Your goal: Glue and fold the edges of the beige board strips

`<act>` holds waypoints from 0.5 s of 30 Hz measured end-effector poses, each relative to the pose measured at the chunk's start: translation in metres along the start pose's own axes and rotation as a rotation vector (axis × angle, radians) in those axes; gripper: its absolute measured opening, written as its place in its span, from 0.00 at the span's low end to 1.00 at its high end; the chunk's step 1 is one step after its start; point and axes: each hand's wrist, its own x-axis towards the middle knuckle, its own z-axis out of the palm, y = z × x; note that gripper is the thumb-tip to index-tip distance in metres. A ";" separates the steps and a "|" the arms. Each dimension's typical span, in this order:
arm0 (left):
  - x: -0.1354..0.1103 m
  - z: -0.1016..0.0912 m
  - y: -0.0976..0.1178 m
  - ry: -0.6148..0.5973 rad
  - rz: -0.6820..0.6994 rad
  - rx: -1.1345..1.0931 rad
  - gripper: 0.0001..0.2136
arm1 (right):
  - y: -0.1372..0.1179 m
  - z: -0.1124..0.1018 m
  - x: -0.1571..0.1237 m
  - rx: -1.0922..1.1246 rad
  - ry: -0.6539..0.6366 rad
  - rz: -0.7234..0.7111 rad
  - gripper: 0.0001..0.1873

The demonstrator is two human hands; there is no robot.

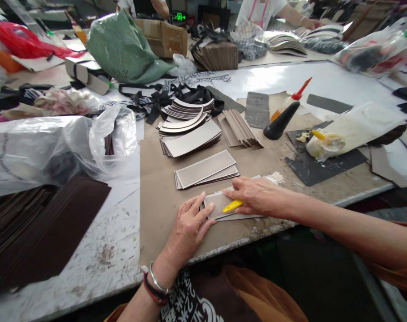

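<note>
My left hand (192, 218) lies with its fingers spread on the left end of a small stack of pale rectangular pieces (217, 202) near the table's front edge. My right hand (253, 195) is closed round a yellow-handled brush (233, 205); its handle points left over the top piece. White frayed bristles (275, 178) seem to show beyond that hand, though the part between is hidden. My right fingertips press on the same stack. Just behind it lie more pale rectangles with light borders (206, 169).
Further back are a stack of light panels (193, 138), curved strips (186, 114) and fanned grey pieces (240, 128). Right stand a black cone (281, 120), a red-tipped bottle (300, 89) and a glue-smeared white container (354, 127). Dark brown panels (52, 223) lie left. A co-worker (262, 13) is opposite.
</note>
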 end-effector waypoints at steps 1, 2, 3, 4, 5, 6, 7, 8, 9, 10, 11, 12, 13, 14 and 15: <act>0.000 0.000 -0.001 0.003 0.001 -0.001 0.14 | 0.000 -0.001 0.000 -0.002 -0.004 0.000 0.23; 0.000 0.000 -0.002 0.008 0.000 -0.004 0.14 | 0.000 -0.001 0.000 -0.002 -0.004 0.002 0.23; 0.000 0.001 -0.002 0.013 0.001 -0.008 0.14 | 0.000 -0.001 0.000 0.003 0.000 0.004 0.24; 0.000 0.001 -0.003 0.016 0.003 -0.010 0.15 | 0.001 -0.001 -0.002 0.011 0.008 0.014 0.26; -0.001 0.002 -0.004 0.019 0.008 -0.010 0.15 | 0.003 -0.002 -0.004 0.021 0.021 0.031 0.28; -0.001 0.003 -0.005 0.024 0.017 -0.008 0.15 | 0.005 -0.001 -0.008 0.035 0.036 0.057 0.30; -0.001 0.004 -0.006 0.032 0.025 -0.006 0.15 | 0.008 -0.001 -0.013 0.050 0.052 0.091 0.32; -0.002 0.004 -0.007 0.042 0.031 -0.005 0.15 | 0.011 -0.001 -0.019 0.064 0.069 0.131 0.32; -0.002 0.005 -0.007 0.054 0.036 -0.005 0.15 | 0.013 0.000 -0.026 0.074 0.084 0.177 0.30; -0.002 0.006 -0.008 0.064 0.040 -0.008 0.15 | 0.016 0.000 -0.034 0.081 0.096 0.229 0.26; -0.002 0.006 -0.008 0.072 0.043 -0.010 0.15 | 0.017 0.001 -0.042 0.083 0.107 0.281 0.22; -0.002 0.007 -0.009 0.078 0.045 -0.012 0.15 | 0.019 0.003 -0.050 0.084 0.120 0.330 0.19; -0.002 0.007 -0.009 0.080 0.048 -0.013 0.15 | 0.020 0.005 -0.057 0.089 0.132 0.371 0.17; -0.002 0.007 -0.009 0.082 0.052 -0.011 0.15 | 0.022 0.007 -0.064 0.103 0.144 0.404 0.16; -0.002 0.007 -0.009 0.085 0.058 -0.009 0.15 | 0.023 0.010 -0.069 0.126 0.154 0.426 0.17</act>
